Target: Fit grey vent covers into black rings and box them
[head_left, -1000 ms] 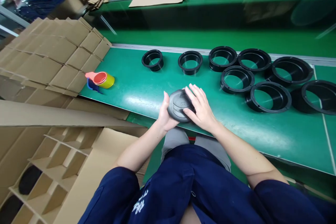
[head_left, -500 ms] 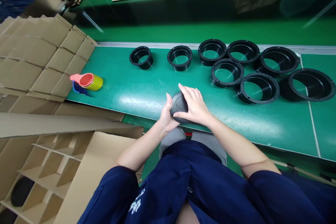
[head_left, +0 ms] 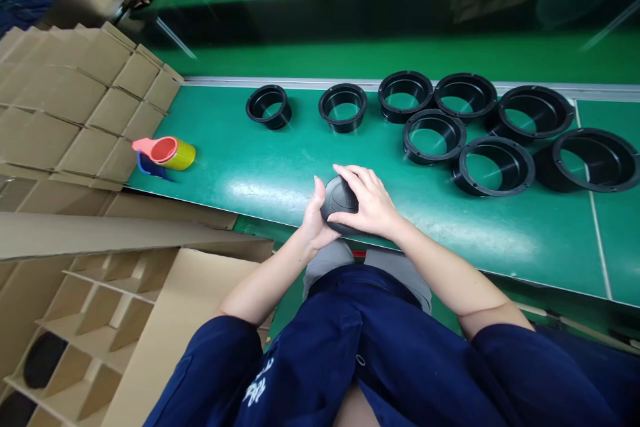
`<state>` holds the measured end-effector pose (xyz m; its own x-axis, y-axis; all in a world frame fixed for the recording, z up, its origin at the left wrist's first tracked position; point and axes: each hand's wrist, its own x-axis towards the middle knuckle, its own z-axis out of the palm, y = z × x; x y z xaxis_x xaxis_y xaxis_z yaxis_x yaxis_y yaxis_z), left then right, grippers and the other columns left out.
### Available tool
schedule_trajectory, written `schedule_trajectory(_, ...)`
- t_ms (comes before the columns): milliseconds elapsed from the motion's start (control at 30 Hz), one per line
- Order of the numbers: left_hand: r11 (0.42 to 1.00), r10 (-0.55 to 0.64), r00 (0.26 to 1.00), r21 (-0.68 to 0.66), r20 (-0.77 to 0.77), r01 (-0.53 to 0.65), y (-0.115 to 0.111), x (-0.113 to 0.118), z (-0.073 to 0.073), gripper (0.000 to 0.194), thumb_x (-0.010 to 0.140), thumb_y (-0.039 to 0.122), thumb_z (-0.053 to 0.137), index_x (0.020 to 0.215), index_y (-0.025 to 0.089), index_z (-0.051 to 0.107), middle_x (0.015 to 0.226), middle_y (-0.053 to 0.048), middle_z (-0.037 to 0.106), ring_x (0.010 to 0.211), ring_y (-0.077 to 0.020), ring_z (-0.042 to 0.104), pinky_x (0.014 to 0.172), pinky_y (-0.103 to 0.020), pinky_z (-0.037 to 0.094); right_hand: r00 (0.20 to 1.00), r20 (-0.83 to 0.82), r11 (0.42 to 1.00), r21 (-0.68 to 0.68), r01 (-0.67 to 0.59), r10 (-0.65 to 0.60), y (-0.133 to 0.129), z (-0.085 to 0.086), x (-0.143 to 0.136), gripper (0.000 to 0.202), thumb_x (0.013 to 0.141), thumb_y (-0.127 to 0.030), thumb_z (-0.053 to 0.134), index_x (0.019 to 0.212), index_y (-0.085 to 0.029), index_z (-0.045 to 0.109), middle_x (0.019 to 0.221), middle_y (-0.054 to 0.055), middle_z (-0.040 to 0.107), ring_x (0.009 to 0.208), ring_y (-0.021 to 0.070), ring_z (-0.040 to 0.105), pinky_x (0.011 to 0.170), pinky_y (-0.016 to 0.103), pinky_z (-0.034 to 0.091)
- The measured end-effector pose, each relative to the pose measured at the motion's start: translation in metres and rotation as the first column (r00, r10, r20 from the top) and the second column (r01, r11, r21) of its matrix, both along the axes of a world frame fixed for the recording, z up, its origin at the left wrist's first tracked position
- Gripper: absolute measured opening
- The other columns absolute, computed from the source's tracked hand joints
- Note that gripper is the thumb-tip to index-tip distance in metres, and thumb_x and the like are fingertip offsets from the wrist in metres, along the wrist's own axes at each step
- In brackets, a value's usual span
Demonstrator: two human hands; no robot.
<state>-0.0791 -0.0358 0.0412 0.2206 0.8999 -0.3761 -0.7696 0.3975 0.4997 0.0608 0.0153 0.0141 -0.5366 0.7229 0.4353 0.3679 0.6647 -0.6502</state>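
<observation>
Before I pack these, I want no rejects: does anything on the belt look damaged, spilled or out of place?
Nothing looks damaged or spilled. The black rings sit upright on the green belt. Only the yellow tape dispenser lies on its side near the belt's edge. The left hand and right hand hold a black round cap.

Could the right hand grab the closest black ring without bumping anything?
Probably yes: the right hand rests on the round black part, and only bare green belt lies between it and the nearest ring.

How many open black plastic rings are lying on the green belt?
8: two apart at the far left, then six clustered to the right. More may lie beyond the right edge.
</observation>
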Motion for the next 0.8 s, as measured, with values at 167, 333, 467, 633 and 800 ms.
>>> schedule_trajectory(167, 0.996, -0.037, 0.999, -0.076, 0.001, 0.037, -0.005, -0.001, -0.007, 0.079, 0.103, 0.071, 0.021, 0.141, 0.014, 0.060, 0.126, -0.017, 0.070, 0.134, -0.0356, 0.056, 0.116, -0.052, 0.042, 0.991, -0.102, 0.996, -0.043, 0.084, -0.088, -0.001, 0.000, -0.004, 0.049, 0.100, -0.058, 0.052, 0.131, -0.022, 0.066, 0.123, 0.012, 0.067, 0.112, 0.0294, 0.063, 0.099, 0.047, 0.052)
schedule_trajectory(333, 0.998, -0.012, 1.000, -0.056, 0.015, 0.013, -0.003, 0.000, -0.003, 0.080, 0.103, 0.071, 0.018, 0.142, 0.014, 0.059, 0.125, -0.016, 0.071, 0.131, -0.0348, 0.058, 0.114, -0.052, 0.044, 0.958, -0.248, 0.990, -0.063, 0.130, -0.142, 0.003, 0.010, 0.005, 0.043, 0.109, -0.041, 0.033, 0.129, -0.023, 0.067, 0.122, 0.008, 0.072, 0.112, 0.0223, 0.068, 0.108, 0.043, 0.050)
schedule_trajectory(467, 0.996, 0.066, 0.998, 0.051, 0.019, -0.067, 0.003, -0.003, 0.013, 0.082, 0.102, 0.073, 0.019, 0.145, 0.016, 0.056, 0.129, -0.015, 0.069, 0.131, -0.0331, 0.059, 0.115, -0.048, 0.044, 0.987, -0.161, 0.973, 0.228, 0.022, 0.016, -0.001, 0.015, 0.008, 0.054, 0.109, -0.043, 0.034, 0.158, -0.020, 0.038, 0.151, 0.011, 0.055, 0.142, 0.0281, 0.049, 0.128, 0.061, 0.017)
schedule_trajectory(633, 0.988, 0.116, 0.993, 0.110, -0.035, -0.112, 0.004, -0.009, 0.021, 0.079, 0.102, 0.073, 0.025, 0.148, 0.015, 0.053, 0.128, -0.015, 0.069, 0.126, -0.0298, 0.063, 0.116, -0.043, 0.043, 0.987, 0.026, 0.920, 0.361, -0.156, 0.157, -0.015, 0.010, -0.004, 0.067, 0.108, -0.050, 0.034, 0.163, -0.013, 0.024, 0.160, 0.018, 0.040, 0.153, 0.0316, 0.033, 0.127, 0.067, 0.008)
schedule_trajectory(800, 0.983, 0.114, 0.993, 0.145, -0.025, -0.109, 0.004, -0.017, 0.024, 0.082, 0.100, 0.075, 0.028, 0.148, 0.013, 0.053, 0.119, -0.016, 0.072, 0.109, -0.0279, 0.070, 0.106, -0.042, 0.051, 0.896, -0.087, 0.832, 0.420, -0.363, 0.435, -0.022, 0.006, -0.005, 0.055, 0.108, -0.035, 0.040, 0.160, -0.016, 0.034, 0.146, 0.015, 0.058, 0.140, 0.0252, 0.052, 0.126, 0.059, 0.027)
